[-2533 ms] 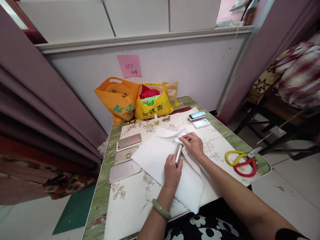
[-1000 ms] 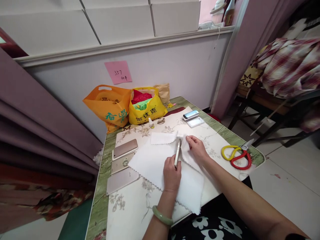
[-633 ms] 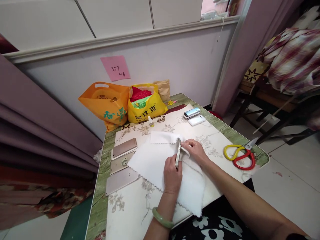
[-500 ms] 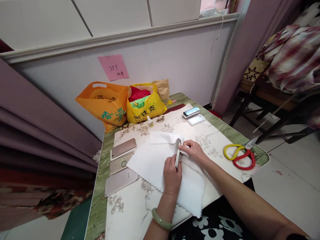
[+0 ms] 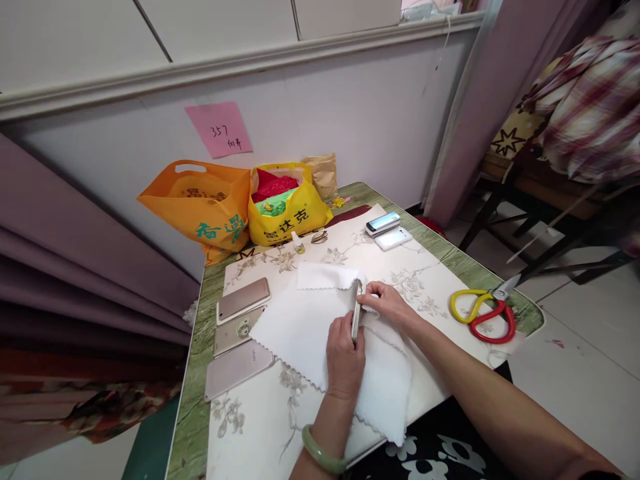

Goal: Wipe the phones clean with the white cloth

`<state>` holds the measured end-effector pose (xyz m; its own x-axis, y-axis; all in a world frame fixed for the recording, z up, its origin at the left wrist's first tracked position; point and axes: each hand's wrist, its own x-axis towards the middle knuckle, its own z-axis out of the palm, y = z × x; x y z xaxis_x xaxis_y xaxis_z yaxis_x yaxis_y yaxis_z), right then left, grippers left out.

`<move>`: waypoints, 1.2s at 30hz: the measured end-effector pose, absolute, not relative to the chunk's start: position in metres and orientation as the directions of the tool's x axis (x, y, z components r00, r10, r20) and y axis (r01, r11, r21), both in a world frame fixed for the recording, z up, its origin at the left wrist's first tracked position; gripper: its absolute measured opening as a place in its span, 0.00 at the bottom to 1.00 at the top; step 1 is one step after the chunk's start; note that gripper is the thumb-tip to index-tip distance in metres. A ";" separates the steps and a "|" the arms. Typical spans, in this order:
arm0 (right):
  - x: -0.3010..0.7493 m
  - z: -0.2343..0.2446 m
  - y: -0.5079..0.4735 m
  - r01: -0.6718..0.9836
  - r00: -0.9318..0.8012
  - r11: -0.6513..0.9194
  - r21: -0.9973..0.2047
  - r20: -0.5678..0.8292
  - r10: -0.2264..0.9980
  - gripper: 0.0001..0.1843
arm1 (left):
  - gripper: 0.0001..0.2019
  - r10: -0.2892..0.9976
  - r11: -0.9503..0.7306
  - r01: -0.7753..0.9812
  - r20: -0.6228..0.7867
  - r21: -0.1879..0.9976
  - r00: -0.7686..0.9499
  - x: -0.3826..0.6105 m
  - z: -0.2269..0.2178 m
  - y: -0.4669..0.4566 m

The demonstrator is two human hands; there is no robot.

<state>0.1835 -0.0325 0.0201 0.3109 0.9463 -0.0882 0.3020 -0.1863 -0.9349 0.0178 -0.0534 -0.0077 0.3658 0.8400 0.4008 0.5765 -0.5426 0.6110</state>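
My left hand (image 5: 344,357), with a green bangle on the wrist, is closed around a slim gold phone (image 5: 357,308) that stands on its edge over a large white cloth (image 5: 305,327). My right hand (image 5: 389,305) presses a bunched part of the white cloth against the phone's right face, fingers pinched on the fabric. The cloth is spread on a floral white mat (image 5: 250,427) covering the green table (image 5: 193,427). A smaller white cloth (image 5: 325,275) lies just behind the phone.
Three phones (image 5: 243,299) (image 5: 233,330) (image 5: 237,369) lie face down at the left. Two more phones (image 5: 383,223) (image 5: 394,238) sit at the back right. Yellow and red scissors (image 5: 481,313) rest at the right edge. Orange (image 5: 200,207) and yellow (image 5: 285,210) bags stand against the wall, with a small bottle (image 5: 298,243) before them.
My right hand with the bunched cloth has slid along the phone, first out toward its far end, then back against its side. My left hand keeps holding the phone on edge. The camera view drifted.
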 end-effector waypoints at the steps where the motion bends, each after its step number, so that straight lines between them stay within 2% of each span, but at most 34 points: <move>1: 0.184 0.020 -0.032 0.307 0.303 -0.181 -0.934 -0.084 0.949 0.12 | 0.16 0.841 -0.541 0.577 0.399 0.612 0.365 0.018 -0.008 -0.053; 7: 0.180 0.017 -0.032 0.321 0.330 -0.173 -0.931 -0.061 0.942 0.10 | 0.16 0.849 -0.528 0.581 0.387 0.619 0.360 0.018 -0.009 -0.052; 19: 0.185 0.027 -0.026 0.093 0.230 -0.338 -0.937 -0.310 0.923 0.14 | 0.17 0.840 -0.543 0.590 0.404 0.598 0.363 0.018 -0.010 -0.052; 27: 0.184 0.034 -0.031 0.057 0.200 -0.339 -0.939 -0.322 0.925 0.15 | 0.16 0.846 -0.534 0.594 0.390 0.602 0.364 0.018 -0.007 -0.053; 32: 0.185 0.038 -0.027 -0.088 0.187 -0.439 -0.894 -0.448 0.874 0.14 | 0.15 0.834 -0.550 0.593 0.415 0.588 0.362 0.019 -0.008 -0.054; 36: 0.186 0.033 -0.019 -0.078 0.235 -0.461 -0.884 -0.466 0.853 0.12 | 0.16 0.828 -0.560 0.593 0.426 0.579 0.365 0.018 -0.010 -0.054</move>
<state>0.1855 -0.0188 0.0331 0.2349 0.8530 -0.4661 -0.0785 -0.4613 -0.8838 0.0185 -0.0544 -0.0103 0.3654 0.8278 0.4257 0.5929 -0.5595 0.5791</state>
